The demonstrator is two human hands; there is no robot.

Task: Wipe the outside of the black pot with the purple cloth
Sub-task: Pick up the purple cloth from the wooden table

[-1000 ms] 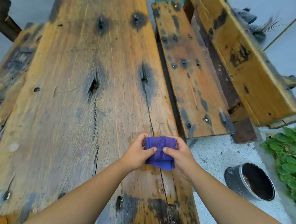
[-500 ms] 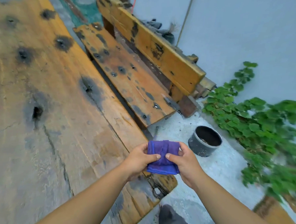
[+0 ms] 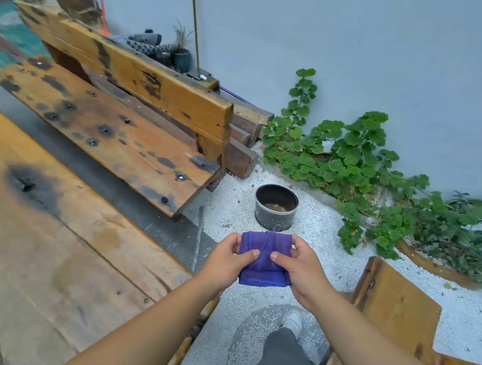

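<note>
The folded purple cloth [image 3: 264, 260] is held in mid-air between both hands. My left hand [image 3: 226, 261] grips its left side and my right hand [image 3: 299, 272] grips its right side, thumbs pressed on top. The black pot [image 3: 275, 215] stands upright on the pale gravel ground just beyond the cloth, apart from both hands. Its rim looks silvery and some brownish residue lies at its bottom.
A worn wooden table [image 3: 49, 242] fills the left. A wooden bench [image 3: 119, 137] stands behind it. Green leafy plants [image 3: 355, 166] grow along the blue-grey wall on the right. Another wooden piece [image 3: 395, 310] sits at lower right. My leg and shoe [image 3: 291, 321] show below.
The view has swung right, from above the table toward the ground. The pot has come to the centre, just ahead of the cloth. Both hands keep the same grip on the cloth.
</note>
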